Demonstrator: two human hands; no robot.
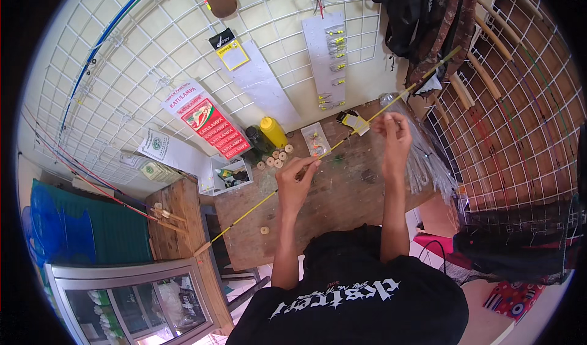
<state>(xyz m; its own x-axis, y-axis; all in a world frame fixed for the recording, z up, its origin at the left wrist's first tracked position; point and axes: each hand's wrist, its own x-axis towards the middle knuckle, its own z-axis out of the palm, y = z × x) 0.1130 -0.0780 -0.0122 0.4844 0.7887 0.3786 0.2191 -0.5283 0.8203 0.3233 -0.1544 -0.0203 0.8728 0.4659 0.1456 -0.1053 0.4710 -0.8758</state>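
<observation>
A thin yellow fishing rod (247, 211) runs slantwise across the wooden table (342, 192), from a pale handle at the lower left to its far end at the upper right. Dark bands mark it in places. My left hand (295, 183) is closed, pinching the rod near its middle between thumb and fingers. Just below the rod's upper part, my right hand (394, 138) is raised with its fingers curled and drawn together. Whatever it holds, if anything, is too small to make out. A small clear tray (316, 140) with little coloured pieces lies beyond my left hand.
At the table's back stand a yellow bottle (273, 132), a dark jar (259, 140) and several round cork pieces (276, 156). A white box (226, 177) sits left. Clear plastic sleeves (419, 155) lie right. Wire grids with hanging tackle surround the table; a glass case (131, 302) stands lower left.
</observation>
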